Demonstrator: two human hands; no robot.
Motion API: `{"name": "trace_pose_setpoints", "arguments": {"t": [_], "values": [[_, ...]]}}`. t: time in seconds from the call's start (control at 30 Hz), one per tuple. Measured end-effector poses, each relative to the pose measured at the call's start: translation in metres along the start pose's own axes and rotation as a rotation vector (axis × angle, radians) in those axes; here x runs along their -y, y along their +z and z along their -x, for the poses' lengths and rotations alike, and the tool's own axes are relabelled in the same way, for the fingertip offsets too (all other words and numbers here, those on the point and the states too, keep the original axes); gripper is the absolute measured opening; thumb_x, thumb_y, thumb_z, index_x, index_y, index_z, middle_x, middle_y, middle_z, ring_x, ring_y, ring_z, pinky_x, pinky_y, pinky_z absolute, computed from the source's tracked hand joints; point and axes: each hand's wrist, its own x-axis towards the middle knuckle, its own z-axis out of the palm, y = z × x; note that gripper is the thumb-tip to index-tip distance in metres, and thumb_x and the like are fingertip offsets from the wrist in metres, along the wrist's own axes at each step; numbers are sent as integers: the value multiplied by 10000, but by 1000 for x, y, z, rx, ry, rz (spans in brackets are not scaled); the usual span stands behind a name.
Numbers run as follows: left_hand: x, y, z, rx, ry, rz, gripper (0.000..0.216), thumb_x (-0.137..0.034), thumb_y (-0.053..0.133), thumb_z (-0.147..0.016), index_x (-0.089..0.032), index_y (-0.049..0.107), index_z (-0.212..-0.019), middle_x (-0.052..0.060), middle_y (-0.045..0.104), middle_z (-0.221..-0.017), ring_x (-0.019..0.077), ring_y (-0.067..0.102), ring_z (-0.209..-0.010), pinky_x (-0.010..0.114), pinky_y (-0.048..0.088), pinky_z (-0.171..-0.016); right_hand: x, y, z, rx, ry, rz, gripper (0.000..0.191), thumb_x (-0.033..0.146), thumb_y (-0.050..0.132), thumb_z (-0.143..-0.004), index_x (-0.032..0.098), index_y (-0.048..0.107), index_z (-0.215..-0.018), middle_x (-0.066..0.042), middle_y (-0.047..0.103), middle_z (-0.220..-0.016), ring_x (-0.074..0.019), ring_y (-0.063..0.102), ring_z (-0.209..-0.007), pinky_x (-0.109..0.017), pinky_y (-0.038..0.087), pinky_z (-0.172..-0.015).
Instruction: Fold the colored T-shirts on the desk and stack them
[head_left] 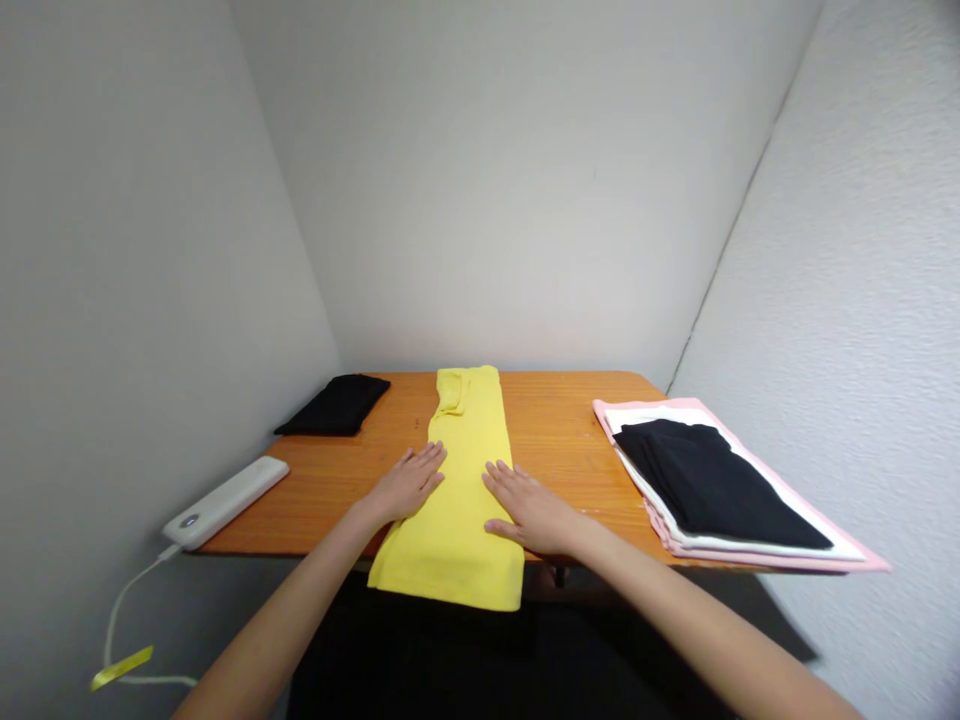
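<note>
A yellow garment (459, 470), folded into a long narrow strip, lies down the middle of the wooden table (555, 420), its near end hanging over the front edge. My left hand (409, 482) rests flat on the strip's left edge, fingers stretched out. My right hand (529, 508) lies flat on the strip's right side, fingers spread. Neither hand holds anything.
A folded black cloth (335, 404) sits at the table's back left. A white power bank (225, 502) with a cable lies at the left front corner. On the right is a stack of folded clothes (739, 495): pink, white, black on top. Walls close in on three sides.
</note>
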Motion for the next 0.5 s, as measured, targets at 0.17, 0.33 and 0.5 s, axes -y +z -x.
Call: {"name": "trace_pose_setpoints", "arguments": {"t": [0.17, 0.33, 0.5], "values": [[-8, -5, 5, 97, -56, -36, 559, -466, 198, -1001, -237, 258, -1508, 51, 172, -1584, 202, 168, -1463, 451, 122, -1180, 3, 6, 5, 28, 26, 30, 729, 602, 263, -983, 124, 188, -1529, -127, 137, -1568, -246, 88, -1452, -453, 123, -1184], [-7, -24, 22, 33, 19, 20, 489, -376, 275, -998, -253, 378, -1461, 36, 320, -1540, 189, 260, -1436, 433, 139, -1189, 14, -18, 25, 0, -19, 40, 674, 569, 324, -984, 167, 245, -1519, -116, 196, -1560, -247, 126, -1447, -470, 113, -1186], [-7, -48, 76, 32, 111, 127, 550, -138, 341, -933, -366, 409, -1429, -36, 375, -1510, 178, 331, -1405, 431, 213, -1182, 26, -30, 67, -44, -183, 117, 846, 459, 620, -859, 204, 180, -1535, -111, 220, -1557, -254, 204, -1430, -450, 223, -1175]]}}
